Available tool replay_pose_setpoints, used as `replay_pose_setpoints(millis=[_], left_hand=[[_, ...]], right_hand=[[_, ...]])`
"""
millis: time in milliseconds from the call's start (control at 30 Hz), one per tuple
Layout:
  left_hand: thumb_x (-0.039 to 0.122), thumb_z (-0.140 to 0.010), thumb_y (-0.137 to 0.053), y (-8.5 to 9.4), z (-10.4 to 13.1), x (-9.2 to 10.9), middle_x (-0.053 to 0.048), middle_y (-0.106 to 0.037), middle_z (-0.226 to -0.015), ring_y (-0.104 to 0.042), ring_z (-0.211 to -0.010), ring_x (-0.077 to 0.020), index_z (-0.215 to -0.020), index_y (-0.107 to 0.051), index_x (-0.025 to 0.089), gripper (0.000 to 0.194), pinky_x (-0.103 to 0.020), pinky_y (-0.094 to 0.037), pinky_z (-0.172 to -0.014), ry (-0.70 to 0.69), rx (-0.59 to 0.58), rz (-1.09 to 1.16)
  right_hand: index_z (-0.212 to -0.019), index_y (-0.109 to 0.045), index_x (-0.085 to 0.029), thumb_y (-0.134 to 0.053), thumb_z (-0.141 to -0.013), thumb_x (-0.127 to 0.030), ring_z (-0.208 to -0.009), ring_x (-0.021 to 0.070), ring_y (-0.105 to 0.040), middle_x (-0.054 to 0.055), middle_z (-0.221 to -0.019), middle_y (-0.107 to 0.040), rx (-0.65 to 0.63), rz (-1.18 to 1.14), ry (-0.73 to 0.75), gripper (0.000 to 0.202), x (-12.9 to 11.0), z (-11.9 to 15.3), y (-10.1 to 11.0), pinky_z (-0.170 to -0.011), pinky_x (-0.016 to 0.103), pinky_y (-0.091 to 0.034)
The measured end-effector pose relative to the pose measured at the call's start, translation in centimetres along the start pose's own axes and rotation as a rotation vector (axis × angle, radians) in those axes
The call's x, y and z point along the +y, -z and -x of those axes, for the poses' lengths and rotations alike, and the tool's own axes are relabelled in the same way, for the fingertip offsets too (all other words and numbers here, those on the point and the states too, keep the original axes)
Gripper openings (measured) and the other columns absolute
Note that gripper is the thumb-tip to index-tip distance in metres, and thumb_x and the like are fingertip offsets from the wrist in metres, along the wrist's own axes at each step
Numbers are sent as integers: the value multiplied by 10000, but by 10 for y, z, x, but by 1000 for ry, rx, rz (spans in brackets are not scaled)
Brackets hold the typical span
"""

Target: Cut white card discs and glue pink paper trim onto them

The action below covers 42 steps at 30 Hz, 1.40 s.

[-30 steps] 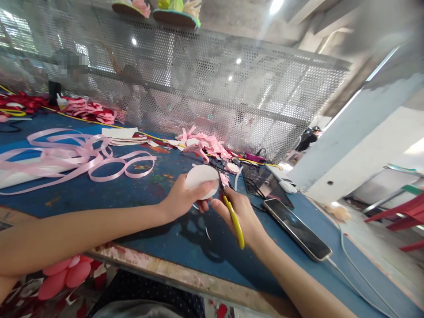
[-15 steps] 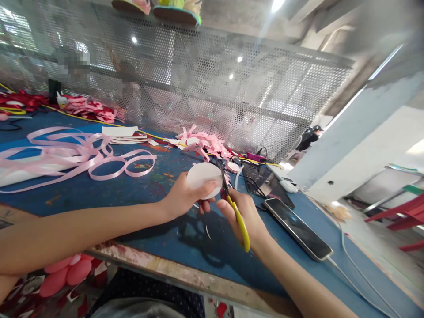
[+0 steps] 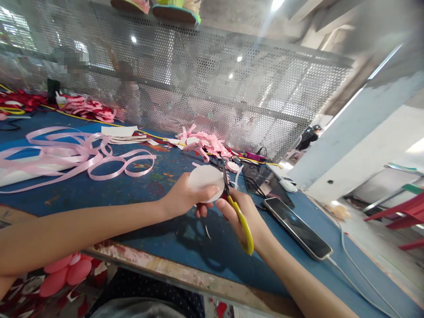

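Near the middle of the view, my left hand (image 3: 188,196) pinches a round white paper piece (image 3: 203,179), thumb on top and fingers beneath. My right hand (image 3: 243,212) is closed around yellow-handled scissors (image 3: 243,223). Their dark blades point away from me and touch the right edge of the paper. A narrow white strip (image 3: 237,176) shows just right of the blades. Below my hands, a thin white sliver (image 3: 207,232) lies on the blue table (image 3: 159,238).
Pink ribbon (image 3: 94,154) lies in loops at the left. Pink scraps (image 3: 208,141) are heaped behind my hands, near stacked white paper (image 3: 119,131). A phone (image 3: 298,227) with a cable and a dark tablet (image 3: 270,183) lie right. A perforated metal screen (image 3: 198,79) stands behind.
The paper disc has turned and shifted slightly right and down in my left hand. The scissors' handles have moved slightly right and down in my right hand.
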State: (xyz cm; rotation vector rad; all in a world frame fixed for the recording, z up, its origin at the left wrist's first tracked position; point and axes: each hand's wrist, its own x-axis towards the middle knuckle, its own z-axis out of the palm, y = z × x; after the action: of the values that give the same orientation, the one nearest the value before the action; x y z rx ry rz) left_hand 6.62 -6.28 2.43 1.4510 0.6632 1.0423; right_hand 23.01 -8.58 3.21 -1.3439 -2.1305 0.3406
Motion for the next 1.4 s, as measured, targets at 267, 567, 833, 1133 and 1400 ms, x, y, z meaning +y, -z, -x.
replay_pose_setpoints(millis=[267, 567, 833, 1133, 1400], left_hand=[[311, -714, -631, 2, -2, 10, 27, -531, -423, -490, -325, -73, -585, -554, 127, 238, -157, -385, -322, 21, -53, -47], [300, -748, -601, 8, -2, 16, 24, -540, -447, -498, -334, -67, -617, -549, 130, 221, -140, -383, -316, 12, -103, -95], [297, -752, -594, 13, -5, 17, 30, -531, -434, -489, -333, -68, -641, -553, 132, 203, -139, -371, -304, 27, -132, -131], [240, -752, -570, 15, -5, 20, 47, -511, -416, -475, -314, -67, -602, -535, 146, 180, -143, -396, -307, 39, -255, -206], [274, -740, -603, 20, -6, 21, 29, -548, -454, -505, -340, -73, -647, -558, 136, 173, -137, -403, -313, 29, -281, -237]], right_hand=[[-626, -420, -182, -299, -748, -752, -506, 99, -290, -32, -531, -378, -10, 18, 30, 595, 1, 0, 4, -464, 239, -245], [-572, -345, -196, -291, -750, -746, -493, 86, -221, -53, -486, -300, 33, 82, 37, 581, 4, 0, 7, -439, 232, -194], [-545, -327, -200, -302, -763, -726, -487, 84, -196, -56, -459, -278, 22, 92, 14, 570, 6, 0, 7, -425, 231, -177], [-651, -419, -179, -343, -770, -704, -503, 93, -266, -49, -534, -324, -50, 58, 95, 543, 4, -1, 10, -457, 236, -207], [-564, -328, -195, -336, -737, -734, -505, 85, -191, -63, -496, -247, -13, 76, 49, 566, 7, -1, 10, -445, 239, -163]])
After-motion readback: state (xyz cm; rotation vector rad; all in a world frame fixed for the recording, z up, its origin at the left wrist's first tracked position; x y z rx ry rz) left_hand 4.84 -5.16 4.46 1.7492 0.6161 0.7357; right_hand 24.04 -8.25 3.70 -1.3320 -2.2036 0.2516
